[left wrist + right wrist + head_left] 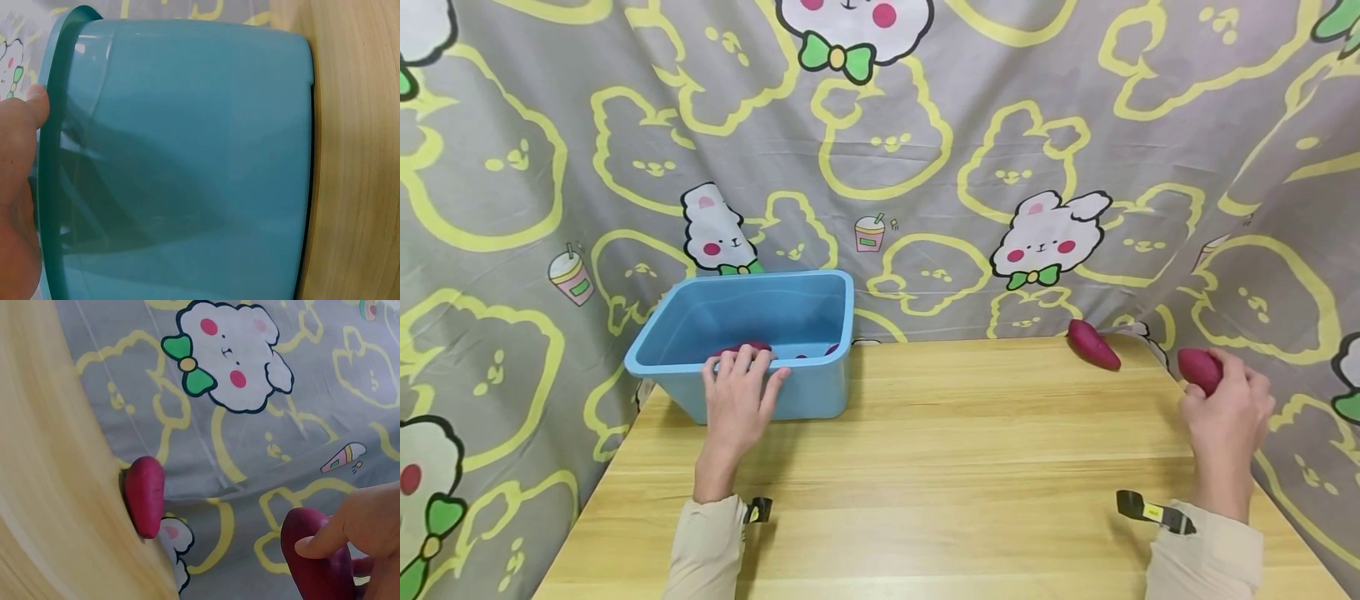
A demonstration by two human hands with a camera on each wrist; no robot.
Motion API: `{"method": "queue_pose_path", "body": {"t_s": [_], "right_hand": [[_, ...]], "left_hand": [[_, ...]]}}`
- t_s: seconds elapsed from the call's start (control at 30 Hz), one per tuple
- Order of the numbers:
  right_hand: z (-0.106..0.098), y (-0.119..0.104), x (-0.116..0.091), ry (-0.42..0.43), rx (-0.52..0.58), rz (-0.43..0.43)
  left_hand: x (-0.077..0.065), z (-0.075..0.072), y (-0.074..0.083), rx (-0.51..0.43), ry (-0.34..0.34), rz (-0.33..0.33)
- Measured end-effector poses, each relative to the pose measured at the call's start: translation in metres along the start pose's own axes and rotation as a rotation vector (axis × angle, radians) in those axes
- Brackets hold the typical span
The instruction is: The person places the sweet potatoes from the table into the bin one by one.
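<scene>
One sweet potato [1197, 369] is pinched between the thumb and fingers of the right hand [1231, 408], and a second sweet potato [1093, 346] lies on the tabletop [970, 467], left of that hand and slightly beyond it. Part of the work looks done: more sweet potatoes [762, 345] show inside the blue bin [808, 390], just past the left hand [737, 400], though their full number is hidden. That hand lies over the bin's near side; whether it grips, I cannot tell. The two outside appear to be what is left.
</scene>
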State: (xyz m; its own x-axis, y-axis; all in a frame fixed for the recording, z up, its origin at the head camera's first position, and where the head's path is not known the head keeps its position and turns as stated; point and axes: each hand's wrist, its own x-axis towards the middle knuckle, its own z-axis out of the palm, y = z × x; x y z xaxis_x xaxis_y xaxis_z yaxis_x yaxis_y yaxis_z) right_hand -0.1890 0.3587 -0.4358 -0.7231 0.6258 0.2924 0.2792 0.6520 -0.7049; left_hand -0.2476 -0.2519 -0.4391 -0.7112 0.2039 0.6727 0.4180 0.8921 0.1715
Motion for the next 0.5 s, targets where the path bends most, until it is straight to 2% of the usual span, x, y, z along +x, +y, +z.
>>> {"method": "queue_pose_path", "body": {"t_s": [0.27, 0.5], "right_hand": [[-0.004, -0.014, -0.003, -0.005, -0.001, -0.019], [-0.005, -0.022, -0.006, 0.022, 0.013, -0.055]], "left_hand": [[0.0, 0.001, 0.0, 0.0, 0.011, 0.007], [0.0, 0.001, 0.0, 0.006, 0.003, 0.0]]}}
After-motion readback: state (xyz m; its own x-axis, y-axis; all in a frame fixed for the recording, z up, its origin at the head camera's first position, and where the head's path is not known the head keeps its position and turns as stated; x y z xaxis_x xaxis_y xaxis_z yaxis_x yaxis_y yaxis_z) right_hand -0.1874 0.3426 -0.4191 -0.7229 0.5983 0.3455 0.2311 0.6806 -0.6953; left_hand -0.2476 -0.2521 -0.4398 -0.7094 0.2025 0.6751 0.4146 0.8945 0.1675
